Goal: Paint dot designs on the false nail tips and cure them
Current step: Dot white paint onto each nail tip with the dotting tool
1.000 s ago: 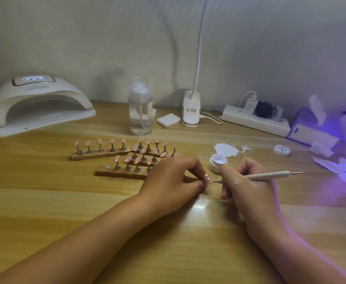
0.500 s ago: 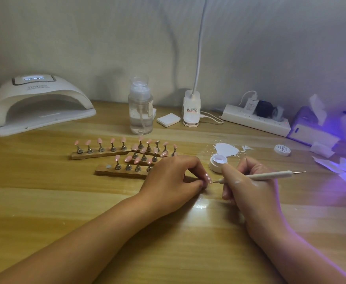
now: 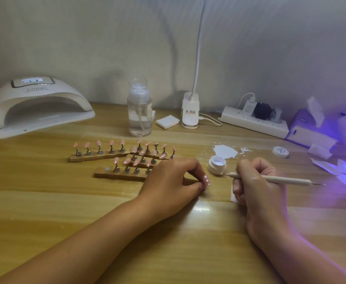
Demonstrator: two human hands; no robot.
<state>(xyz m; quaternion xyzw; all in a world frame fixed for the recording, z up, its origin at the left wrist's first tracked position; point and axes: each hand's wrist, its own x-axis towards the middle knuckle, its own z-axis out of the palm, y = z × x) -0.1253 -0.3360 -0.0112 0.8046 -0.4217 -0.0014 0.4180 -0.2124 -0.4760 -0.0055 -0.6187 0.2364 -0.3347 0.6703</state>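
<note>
Your left hand (image 3: 174,181) rests on the table (image 3: 45,201) with its fingers curled. Thumb and fingertips pinch one pink nail tip (image 3: 206,180), which carries white dots and faces your other hand. Your right hand (image 3: 258,187) is curled round a white pen (image 3: 287,181), held nearly level. The pen's front point sits apart from the nail tip, just beside the base of the open pot (image 3: 217,165) of white gel, which stands between your two hands and slightly behind them. Behind your left hand lie the wooden stands (image 3: 116,176), with the other tips (image 3: 111,142) upright on metal pegs; your knuckles cover the near stand's right end. A white smear (image 3: 225,151) lies just behind the pot, and the lid (image 3: 281,152) is farther right. The curing lamp (image 3: 38,107) sits at the table's far left, well apart from both hands.
</note>
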